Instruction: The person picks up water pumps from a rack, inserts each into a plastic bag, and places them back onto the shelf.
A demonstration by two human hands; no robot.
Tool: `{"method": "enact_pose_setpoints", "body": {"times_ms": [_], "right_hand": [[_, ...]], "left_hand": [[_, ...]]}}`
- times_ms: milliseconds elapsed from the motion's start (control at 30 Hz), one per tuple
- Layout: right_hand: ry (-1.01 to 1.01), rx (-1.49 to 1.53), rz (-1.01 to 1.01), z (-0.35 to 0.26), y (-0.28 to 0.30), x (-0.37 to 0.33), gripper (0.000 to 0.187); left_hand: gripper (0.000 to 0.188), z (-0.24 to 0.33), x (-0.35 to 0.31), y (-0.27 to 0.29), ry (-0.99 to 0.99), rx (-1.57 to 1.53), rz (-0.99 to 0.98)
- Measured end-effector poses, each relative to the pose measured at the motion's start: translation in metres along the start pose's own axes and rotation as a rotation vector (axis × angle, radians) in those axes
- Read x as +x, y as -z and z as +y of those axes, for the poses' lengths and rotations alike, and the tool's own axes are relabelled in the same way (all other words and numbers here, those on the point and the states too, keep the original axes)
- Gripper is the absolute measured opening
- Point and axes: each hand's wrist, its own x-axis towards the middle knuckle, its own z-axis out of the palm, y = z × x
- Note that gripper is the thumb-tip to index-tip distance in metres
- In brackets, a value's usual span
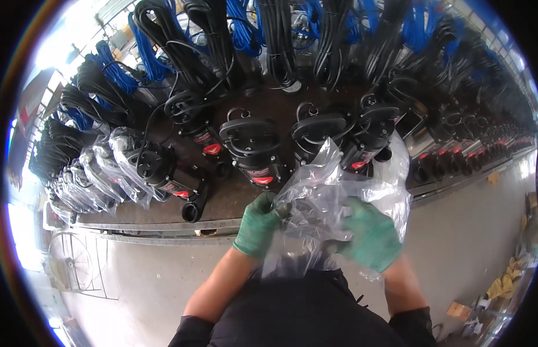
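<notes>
A clear, crinkled plastic bag (315, 199) hangs in front of my body at the bench edge. My left hand (257, 230), in a green glove, is closed on the bag's left side. On its other side, my right hand (372, 236), gloved alike and slightly blurred, lies against the plastic with thumb and fingers apart. Just beyond the bag stand black submersible pumps with red labels: one pump (254, 151) near my left hand, another pump (316, 128) partly covered by the plastic, and a third pump (370, 124) tilted beside more clear plastic (396, 168).
Several pumps in plastic bags (101, 168) line the bench's left side. An unbagged pump (170, 173) leans by the front edge (147, 226). Behind are coiled black cables (277, 46) and blue ropes (243, 29). More pumps (454, 144) run along the right. A spoked wheel (72, 260) stands lower left.
</notes>
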Motion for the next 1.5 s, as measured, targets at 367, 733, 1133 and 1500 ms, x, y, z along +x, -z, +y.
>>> {"method": "enact_pose_setpoints", "body": {"times_ms": [367,733,1133,1500], "right_hand": [[-0.286,0.976,-0.076,-0.011,-0.080,0.043,0.013],[-0.841,1.446,0.017,0.035,-0.135,-0.004,0.015],[-0.060,0.737,-0.724,-0.052,-0.231,0.037,0.027],[-0.358,-0.036,-0.607,-0.107,-0.354,0.141,0.041]], "left_hand": [[0.025,0.020,-0.014,-0.023,-0.024,0.167,-0.100],[0.008,-0.052,-0.086,0.128,0.042,-1.028,0.138],[0.037,-0.056,-0.156,0.238,0.347,0.132,0.634],[0.046,-0.104,-0.152,0.383,0.449,0.193,0.248]]}}
